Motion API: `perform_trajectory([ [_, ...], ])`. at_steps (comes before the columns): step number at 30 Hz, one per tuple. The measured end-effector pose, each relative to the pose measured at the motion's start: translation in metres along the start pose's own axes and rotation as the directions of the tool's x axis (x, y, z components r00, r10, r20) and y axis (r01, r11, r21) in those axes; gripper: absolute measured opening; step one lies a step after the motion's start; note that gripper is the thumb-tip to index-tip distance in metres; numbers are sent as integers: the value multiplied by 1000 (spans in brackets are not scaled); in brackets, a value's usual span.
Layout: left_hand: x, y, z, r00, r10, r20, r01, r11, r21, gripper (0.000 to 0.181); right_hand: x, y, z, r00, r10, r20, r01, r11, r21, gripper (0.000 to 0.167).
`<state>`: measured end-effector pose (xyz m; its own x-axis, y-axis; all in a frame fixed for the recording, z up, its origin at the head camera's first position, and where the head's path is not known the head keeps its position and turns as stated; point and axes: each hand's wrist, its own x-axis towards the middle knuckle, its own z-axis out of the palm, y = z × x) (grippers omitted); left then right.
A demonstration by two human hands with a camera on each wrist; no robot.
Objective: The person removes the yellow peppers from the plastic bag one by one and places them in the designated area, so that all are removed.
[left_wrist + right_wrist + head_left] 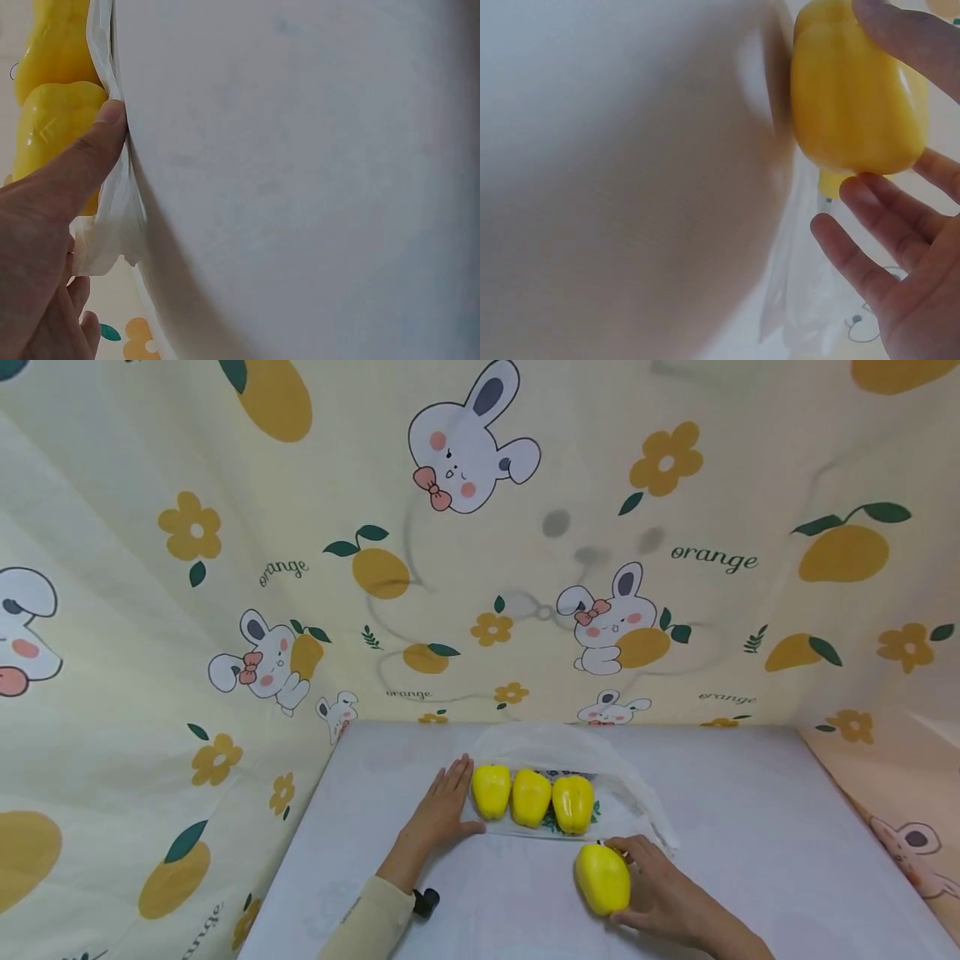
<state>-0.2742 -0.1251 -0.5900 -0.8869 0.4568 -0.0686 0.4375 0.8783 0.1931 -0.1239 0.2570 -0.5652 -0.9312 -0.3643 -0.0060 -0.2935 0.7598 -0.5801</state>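
Three yellow bell peppers [532, 798] stand in a row on a flat, leaf-patterned base [597, 785] with white translucent plastic [626, 760] around it. At the row's left end my left hand [442, 810] lies with fairly straight fingers beside the leftmost pepper. In the left wrist view, its thumb [90, 150] touches the edge of the plastic. My right hand [660, 893] holds another yellow bell pepper [603, 878] between thumb and fingers, in front of the row's right end. The right wrist view shows the thumb on this pepper [855, 90] and two fingers spread below it.
A white-covered table [750, 827] lies beneath everything. Behind it and at the sides hangs a cream cloth [480, 552] printed with rabbits, oranges and flowers. A small black object [427, 902] sits at the left wrist.
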Motion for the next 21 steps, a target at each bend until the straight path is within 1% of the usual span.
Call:
perform_trajectory([
  [4, -1, 1, -3, 1000, 1, -3, -1, 1000, -15, 120, 0, 0, 1, 1000, 11, 1, -11, 1000, 7, 95],
  [7, -1, 2, -3, 1000, -2, 0, 2, 1000, -19, 120, 0, 1, 3, 999, 33, 11, -34, 999, 31, 96],
  [11, -2, 1, -1, 1000, -9, 17, 9, 1000, -7, 121, -3, -1, 6, 992, 112, 63, -118, 987, 108, 99],
  [14, -1, 1, 0, 1000, -6, 14, 7, 1000, -2, 121, -4, -2, 7, 984, 153, 90, -164, 976, 144, 101],
  [17, -1, 1, -1, 1000, -1, -2, 1, 1000, -3, 120, -4, -1, 7, 990, 121, 69, -128, 985, 117, 103],
  [21, 0, 2, -3, 1000, -3, 7, 3, 1000, 0, 120, -5, -1, 5, 999, 51, 19, -52, 997, 56, 104],
])
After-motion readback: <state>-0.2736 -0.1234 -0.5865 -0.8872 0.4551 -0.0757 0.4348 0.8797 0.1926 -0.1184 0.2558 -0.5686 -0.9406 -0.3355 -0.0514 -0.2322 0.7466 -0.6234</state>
